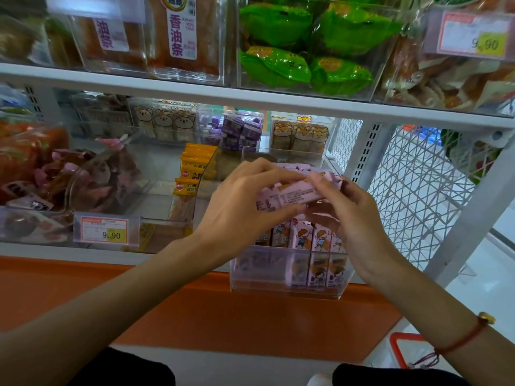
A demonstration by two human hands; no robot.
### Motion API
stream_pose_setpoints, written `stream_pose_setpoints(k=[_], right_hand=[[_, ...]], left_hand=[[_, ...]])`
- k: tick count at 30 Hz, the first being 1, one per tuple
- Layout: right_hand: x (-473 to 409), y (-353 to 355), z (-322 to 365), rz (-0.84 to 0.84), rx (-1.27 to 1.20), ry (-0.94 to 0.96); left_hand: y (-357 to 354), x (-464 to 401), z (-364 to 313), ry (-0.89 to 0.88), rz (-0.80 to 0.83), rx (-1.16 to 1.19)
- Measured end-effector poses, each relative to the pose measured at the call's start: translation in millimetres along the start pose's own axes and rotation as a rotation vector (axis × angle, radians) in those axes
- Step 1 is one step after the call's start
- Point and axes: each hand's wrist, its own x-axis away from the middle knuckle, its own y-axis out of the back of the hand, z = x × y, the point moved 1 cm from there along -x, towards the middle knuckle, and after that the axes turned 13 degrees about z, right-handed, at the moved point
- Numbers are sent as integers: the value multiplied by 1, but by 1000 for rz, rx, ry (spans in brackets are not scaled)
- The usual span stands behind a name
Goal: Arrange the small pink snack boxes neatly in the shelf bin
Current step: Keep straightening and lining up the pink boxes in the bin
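Observation:
A clear plastic shelf bin (287, 285) stands at the front of the lower shelf, right of centre. Several small pink snack boxes (317, 240) with cartoon children stand upright in a row along its front. Above that row, both my hands hold a bunch of pink boxes (295, 194) lying sideways. My left hand (245, 199) grips the bunch from the left, thumb beneath and fingers on top. My right hand (342, 210) pinches its right end. More pink boxes (301, 166) lie behind my fingers, partly hidden.
Yellow snack packets (189, 174) fill the bin to the left, above a 9.90 price tag (101, 231). Purple boxes (241, 132) and bear-print packs (164, 121) stand further back. A white wire mesh panel (418, 190) closes the shelf's right side. Green packets (306, 48) sit on the shelf above.

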Motion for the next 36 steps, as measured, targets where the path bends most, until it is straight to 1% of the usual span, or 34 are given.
stream_pose_setpoints(k=[2, 3, 5, 6, 7, 11, 13, 15, 17, 19, 22, 24, 25, 27, 29, 30, 33, 36], right_hand=[[-1, 4, 1, 30, -283, -75], [-1, 6, 1, 43, -401, -114], [0, 10, 0, 69, -528, -181], [0, 12, 0, 81, -556, -200], [0, 13, -1, 92, -573, -211], [-1, 15, -3, 126, -629, -277], [-2, 15, -4, 152, -638, -312], [-3, 15, -4, 185, -632, -299], [-3, 15, -3, 188, -590, -237], [-3, 14, -1, 186, -436, -142], [1, 8, 2, 147, -50, -17], [3, 2, 3, 132, 130, 50], [4, 0, 2, 124, 185, 73], [4, -1, 2, 109, 247, 107], [3, 0, 0, 125, 311, 127], [2, 1, -2, 140, 383, 122], [0, 11, -14, 188, 779, 72], [1, 16, -27, 283, 1113, 52]], left_hand=[[0, -1, 0, 35, 2, 74], [2, -1, 0, 74, -3, 153], [3, -2, -1, 151, -31, 393], [3, -3, -1, 172, -51, 483], [2, -3, -2, 177, -68, 519], [-1, -2, -7, 105, -93, 527], [-2, 0, -9, 9, -72, 423], [-3, 1, -11, -121, 2, 260], [-5, 3, -9, -163, 107, 191], [-7, 4, -6, -101, 160, 250], [-7, 2, -7, 73, 153, 498], [-8, -2, -8, 84, 135, 597], [-8, -3, -9, 67, 126, 597], [-5, -6, -6, 41, 102, 511], [-1, -8, 0, 54, 64, 394], [1, -8, 4, 79, 40, 358], [5, -9, 13, 140, 12, 337], [1, -10, 21, 197, 124, 332]])
